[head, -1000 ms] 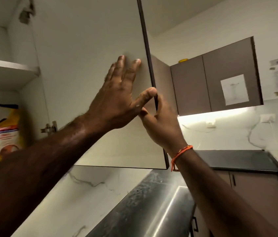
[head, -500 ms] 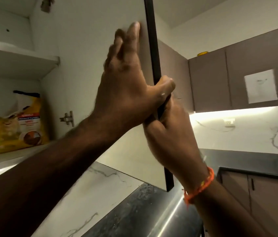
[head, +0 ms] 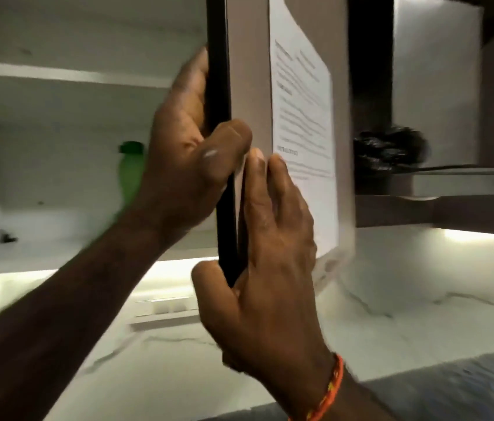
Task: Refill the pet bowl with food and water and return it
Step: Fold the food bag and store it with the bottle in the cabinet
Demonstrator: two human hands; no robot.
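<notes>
A wall cabinet door (head: 248, 71) stands edge-on in the middle of the head view, its brown front turned to the right. My left hand (head: 185, 153) grips its dark edge, thumb on the front and fingers behind. Just below, my right hand (head: 270, 284) pinches the same edge, fingers on the front face and thumb on the inner side. No pet bowl or food bag is in view. The picture is blurred by motion.
A printed sheet (head: 300, 101) is taped to the door's front. The open white cabinet at left has a shelf (head: 57, 77) and a green bottle (head: 132, 171). A black bag (head: 391, 150) lies in an open compartment at right. Below are a marbled wall (head: 422, 284) and a dark counter (head: 452, 387).
The view has swung, so the door's brown front with its sheet now shows instead of the white inner face. The yellow bag has left the view. Both hands stay on the door's edge.
</notes>
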